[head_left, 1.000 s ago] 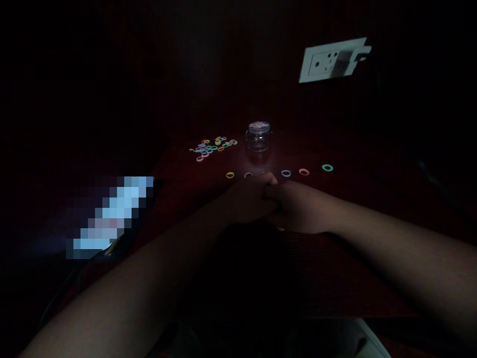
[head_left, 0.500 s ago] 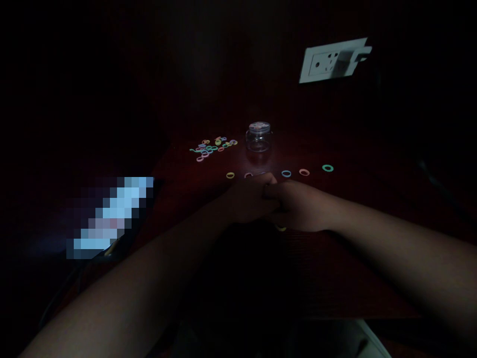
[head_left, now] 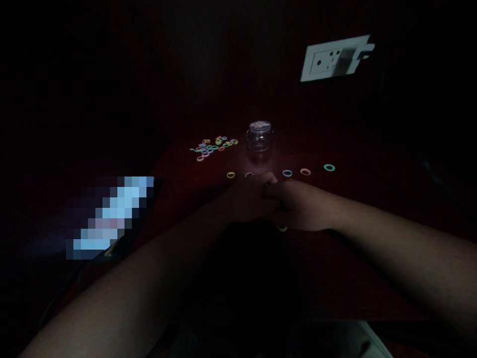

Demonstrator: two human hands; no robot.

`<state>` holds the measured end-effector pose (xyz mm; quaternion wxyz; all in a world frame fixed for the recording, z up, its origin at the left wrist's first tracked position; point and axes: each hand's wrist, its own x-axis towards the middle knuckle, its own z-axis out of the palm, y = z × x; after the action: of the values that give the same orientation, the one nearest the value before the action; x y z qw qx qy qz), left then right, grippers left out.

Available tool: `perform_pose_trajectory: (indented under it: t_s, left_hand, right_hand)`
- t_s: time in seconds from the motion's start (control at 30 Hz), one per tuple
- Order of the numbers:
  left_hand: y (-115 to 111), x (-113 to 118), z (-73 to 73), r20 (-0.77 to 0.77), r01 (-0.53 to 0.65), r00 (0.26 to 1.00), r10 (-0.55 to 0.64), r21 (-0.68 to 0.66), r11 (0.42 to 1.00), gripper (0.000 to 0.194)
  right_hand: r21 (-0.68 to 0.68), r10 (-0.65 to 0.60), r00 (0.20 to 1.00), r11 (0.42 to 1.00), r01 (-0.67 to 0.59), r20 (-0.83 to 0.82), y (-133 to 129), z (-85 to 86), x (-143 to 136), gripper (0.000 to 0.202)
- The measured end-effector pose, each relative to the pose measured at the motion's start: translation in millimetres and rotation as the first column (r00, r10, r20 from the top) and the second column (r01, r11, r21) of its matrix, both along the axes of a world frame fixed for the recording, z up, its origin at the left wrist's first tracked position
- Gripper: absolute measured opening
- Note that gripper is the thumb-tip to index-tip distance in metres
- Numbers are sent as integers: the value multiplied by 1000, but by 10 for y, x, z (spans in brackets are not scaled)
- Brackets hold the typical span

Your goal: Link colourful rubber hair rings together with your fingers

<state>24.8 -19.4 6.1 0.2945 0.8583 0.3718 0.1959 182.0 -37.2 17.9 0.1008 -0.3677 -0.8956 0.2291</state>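
My left hand [head_left: 253, 198] and my right hand [head_left: 300, 205] meet over the middle of the dark red table, both with curled, closed fingers. Anything between their fingers is too dark and hidden to make out. Part of a yellow band [head_left: 282, 228] shows under my right hand. Just beyond the hands lies a row of small rings: a yellow ring [head_left: 230, 175], a pink one partly covered by my left hand, a blue ring [head_left: 287, 173], a salmon ring [head_left: 305, 172] and a green ring [head_left: 329, 167].
A clear lidded jar [head_left: 259, 141] stands behind the row. Left of it lies a loose pile of coloured bands [head_left: 209, 148]. A lit, blurred-out screen [head_left: 119, 214] with a cable is at the left. A wall socket [head_left: 324, 62] holds a plug.
The view has shifted very slightly. Both hands stay together in nearly the same place, and the rings and jar have not moved on the table.
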Motion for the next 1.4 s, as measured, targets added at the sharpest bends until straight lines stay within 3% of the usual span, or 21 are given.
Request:
perform_pose_trajectory:
  t_s: [1.4]
  left_hand:
    - [-14,1,11,0,-8,1000,8,-15,1000,15]
  right_hand:
    - [-1,-21,999,1000,21,42,-25,38,-9,14]
